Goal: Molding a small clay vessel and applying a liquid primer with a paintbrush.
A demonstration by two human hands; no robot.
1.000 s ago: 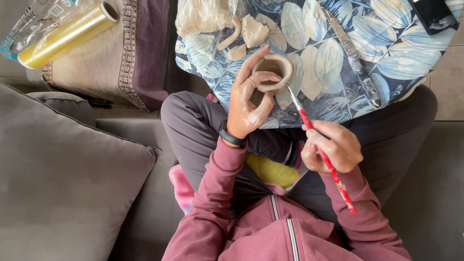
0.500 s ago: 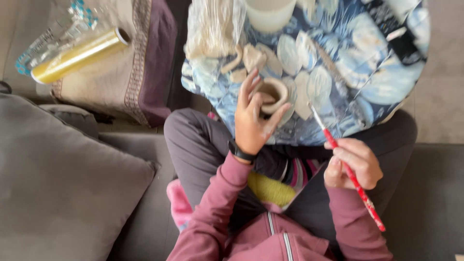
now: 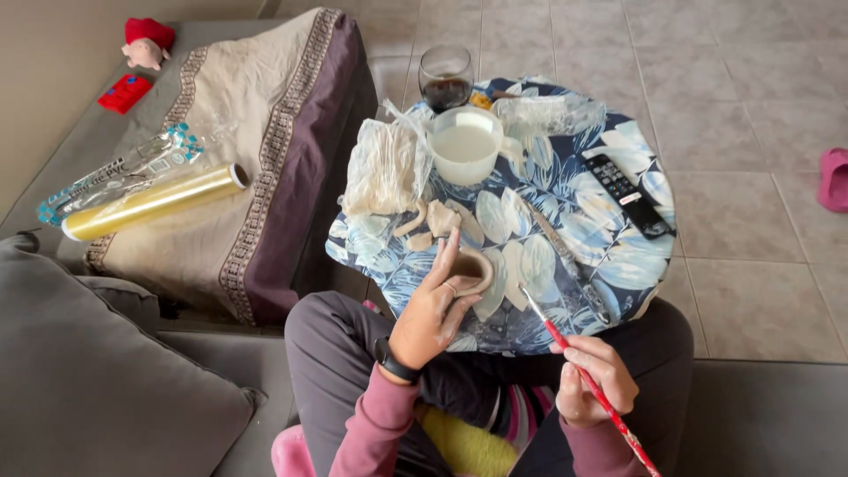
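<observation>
Two hands grip: left hand (image 3: 433,314) clay cup (image 3: 470,271), right hand (image 3: 594,380) brush (image 3: 587,384); mug (image 3: 465,146) holds white liquid.

The small pot (image 3: 470,272) cupped by the left hand (image 3: 435,309) looks like raw clay — matt, slightly rough, pale brown. The right hand (image 3: 592,380) grips a brush (image 3: 590,389) with a glossy red handle, probably lacquered wood. The table cover (image 3: 565,247) is smooth printed cloth or oilcloth — hard to tell which. The white cup (image 3: 465,146) is plastic or glazed ceramic, the tumbler (image 3: 445,75) clear glass, the film roll (image 3: 155,201) shiny yellowish plastic.
</observation>
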